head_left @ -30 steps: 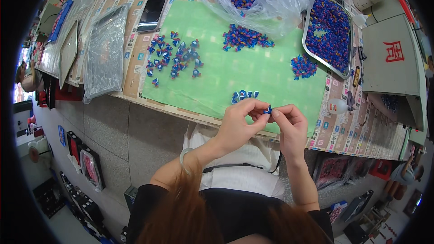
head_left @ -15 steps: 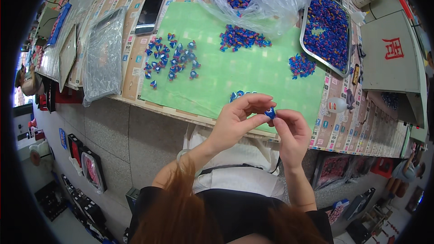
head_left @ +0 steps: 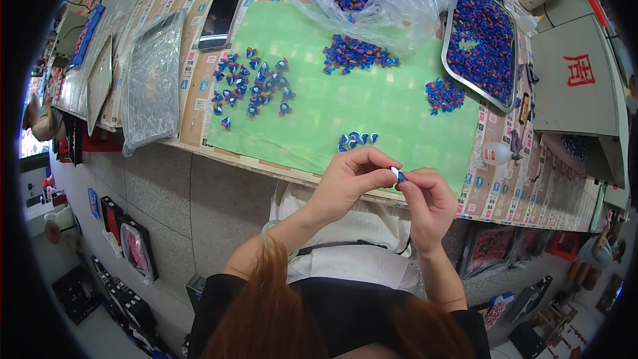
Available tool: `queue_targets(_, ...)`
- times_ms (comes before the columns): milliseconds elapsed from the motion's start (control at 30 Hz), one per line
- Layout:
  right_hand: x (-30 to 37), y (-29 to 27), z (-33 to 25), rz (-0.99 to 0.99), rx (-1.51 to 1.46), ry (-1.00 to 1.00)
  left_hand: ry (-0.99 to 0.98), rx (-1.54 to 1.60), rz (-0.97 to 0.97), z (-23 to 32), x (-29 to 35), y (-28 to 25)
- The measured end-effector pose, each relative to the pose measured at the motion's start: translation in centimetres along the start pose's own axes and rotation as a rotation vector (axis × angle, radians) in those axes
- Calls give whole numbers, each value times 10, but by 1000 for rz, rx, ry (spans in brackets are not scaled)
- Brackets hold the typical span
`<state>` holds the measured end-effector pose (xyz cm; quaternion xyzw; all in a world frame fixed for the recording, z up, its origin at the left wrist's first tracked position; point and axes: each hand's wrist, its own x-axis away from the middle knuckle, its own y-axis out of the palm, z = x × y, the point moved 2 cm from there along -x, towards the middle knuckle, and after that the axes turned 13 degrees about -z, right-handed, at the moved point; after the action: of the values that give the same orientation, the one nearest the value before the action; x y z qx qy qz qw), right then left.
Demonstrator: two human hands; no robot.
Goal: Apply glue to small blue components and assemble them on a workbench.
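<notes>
Just past the near edge of the green mat (head_left: 319,110), both hands meet at a small blue-and-white piece (head_left: 397,174). My left hand (head_left: 352,178) pinches it between thumb and forefinger, and my right hand (head_left: 428,199) grips its other side with the fingertips. Its underside is hidden by the fingers. Right beyond my left hand lies a short row of blue-and-white pieces (head_left: 357,140). Farther left on the mat are scattered blue, white and red pieces (head_left: 256,88). A small heap of blue and red parts (head_left: 444,96) sits to the right, a larger heap (head_left: 355,55) at the back.
A clear plastic bag (head_left: 415,10) of parts covers the mat's far edge. Right of it stands a metal tray (head_left: 446,60) full of parts. A phone (head_left: 221,18) and a plastic-wrapped tray (head_left: 153,83) lie left. A bottle (head_left: 496,154) and grey machine (head_left: 571,73) are right.
The piece has been turned between the fingertips, so its white side shows. My left fingers have come down and closed in, uncovering the row of pieces behind them.
</notes>
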<state>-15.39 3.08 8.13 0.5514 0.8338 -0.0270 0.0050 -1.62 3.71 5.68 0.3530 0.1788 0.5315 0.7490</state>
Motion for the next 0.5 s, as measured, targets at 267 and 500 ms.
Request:
queue_targets(267, -3, -11, 8, -89, 202, -43, -41, -10, 15, -12, -8, -2)
queue_targets(500, -3, -93, 37, 948, 459, -198, -70, 231, 186, -6, -4, -24)
